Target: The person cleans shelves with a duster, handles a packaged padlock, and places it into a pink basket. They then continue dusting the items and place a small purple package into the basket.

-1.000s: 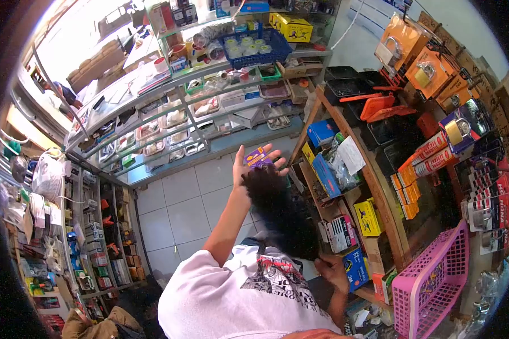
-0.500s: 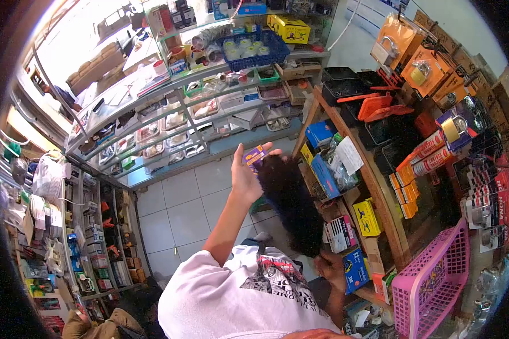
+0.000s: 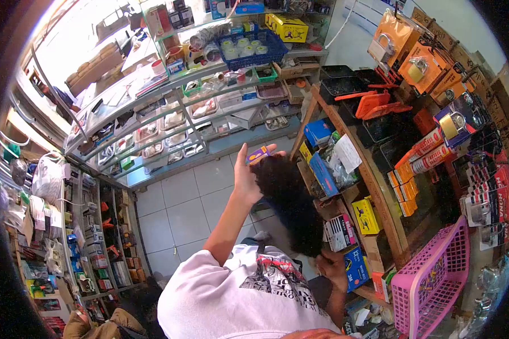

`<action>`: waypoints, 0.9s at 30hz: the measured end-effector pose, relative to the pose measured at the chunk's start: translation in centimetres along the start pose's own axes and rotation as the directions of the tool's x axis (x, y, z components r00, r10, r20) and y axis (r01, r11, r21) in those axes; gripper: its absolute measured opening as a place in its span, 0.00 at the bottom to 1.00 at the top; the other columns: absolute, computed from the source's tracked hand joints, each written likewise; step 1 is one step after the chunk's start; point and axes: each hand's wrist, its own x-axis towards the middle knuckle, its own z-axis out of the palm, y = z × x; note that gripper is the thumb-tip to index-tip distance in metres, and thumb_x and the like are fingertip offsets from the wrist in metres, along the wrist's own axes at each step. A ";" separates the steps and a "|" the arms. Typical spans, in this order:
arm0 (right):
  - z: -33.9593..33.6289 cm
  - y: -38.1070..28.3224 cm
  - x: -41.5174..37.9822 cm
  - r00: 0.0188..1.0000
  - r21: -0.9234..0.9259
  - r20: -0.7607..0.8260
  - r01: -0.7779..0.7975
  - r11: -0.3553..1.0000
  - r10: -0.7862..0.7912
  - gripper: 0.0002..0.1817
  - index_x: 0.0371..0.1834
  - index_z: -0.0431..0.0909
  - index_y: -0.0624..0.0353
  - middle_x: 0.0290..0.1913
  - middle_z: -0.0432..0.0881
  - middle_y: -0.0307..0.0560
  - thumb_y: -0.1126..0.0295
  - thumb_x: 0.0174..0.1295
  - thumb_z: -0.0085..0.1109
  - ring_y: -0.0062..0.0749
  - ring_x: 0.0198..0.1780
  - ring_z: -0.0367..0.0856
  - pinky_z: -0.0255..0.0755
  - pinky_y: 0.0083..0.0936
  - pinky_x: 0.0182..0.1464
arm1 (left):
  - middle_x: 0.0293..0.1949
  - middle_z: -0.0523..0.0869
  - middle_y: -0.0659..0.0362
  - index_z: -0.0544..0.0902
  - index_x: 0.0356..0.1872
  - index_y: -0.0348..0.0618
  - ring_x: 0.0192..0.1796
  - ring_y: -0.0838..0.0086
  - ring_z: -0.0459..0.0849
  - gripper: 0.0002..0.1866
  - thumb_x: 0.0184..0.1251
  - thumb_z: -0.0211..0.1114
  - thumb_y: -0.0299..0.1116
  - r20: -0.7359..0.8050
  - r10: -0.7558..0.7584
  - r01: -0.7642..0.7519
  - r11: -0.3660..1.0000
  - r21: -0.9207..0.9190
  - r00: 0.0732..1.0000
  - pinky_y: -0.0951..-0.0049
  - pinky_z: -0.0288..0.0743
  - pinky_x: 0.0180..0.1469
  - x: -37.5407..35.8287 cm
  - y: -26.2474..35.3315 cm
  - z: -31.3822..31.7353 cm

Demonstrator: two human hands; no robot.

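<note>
My left hand (image 3: pixel 246 179) is raised in front of me, with a small purple and orange box (image 3: pixel 258 155) held in its fingers. A fluffy black duster (image 3: pixel 291 198) lies against the box and hides part of it, along with some of those fingers. Lower down, near the shelf, my right hand (image 3: pixel 332 270) is closed at the lower end of the duster. The handle itself is mostly out of sight.
On my right stands a wooden shelf (image 3: pixel 373 183) with boxes, black trays and hanging padlocks. A pink basket (image 3: pixel 430 277) sits near my right arm. Ahead is a glass display counter (image 3: pixel 198 133) carrying a blue basket (image 3: pixel 283 50). Packed shelves (image 3: pixel 90 243) line the left.
The duster has shifted slightly against the box, and the box has tilted a little in my left hand. My right hand stays nearly in place.
</note>
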 end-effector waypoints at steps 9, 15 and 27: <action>0.7 1.0 0.1 0.999 -0.078 -0.036 0.014 0.997 -0.017 0.13 0.23 0.71 0.59 0.17 0.67 0.30 0.70 0.66 0.59 0.13 0.20 0.64 0.54 0.19 0.21 | 0.54 0.83 0.43 0.74 0.63 0.38 0.58 0.47 0.81 0.38 0.73 0.44 0.64 0.066 -0.045 0.048 0.997 -0.052 0.997 0.40 0.71 0.63 0.4 0.3 -0.8; 1.7 0.4 0.2 0.997 0.099 -0.027 -0.074 0.992 0.077 0.13 0.24 0.73 0.60 0.18 0.66 0.30 0.69 0.66 0.60 0.13 0.20 0.60 0.54 0.18 0.21 | 0.53 0.82 0.43 0.75 0.61 0.38 0.59 0.46 0.80 0.37 0.73 0.44 0.64 -0.026 -0.018 0.018 1.000 -0.025 0.999 0.41 0.69 0.66 -0.1 0.0 0.5; 1.7 1.4 0.7 0.998 0.021 -0.060 -0.030 0.999 0.031 0.13 0.26 0.74 0.61 0.17 0.71 0.34 0.69 0.69 0.59 0.15 0.17 0.64 0.55 0.19 0.19 | 0.53 0.83 0.43 0.78 0.58 0.39 0.60 0.46 0.79 0.36 0.72 0.45 0.64 0.086 -0.032 0.033 0.999 -0.005 0.996 0.41 0.70 0.64 0.1 -0.3 -0.6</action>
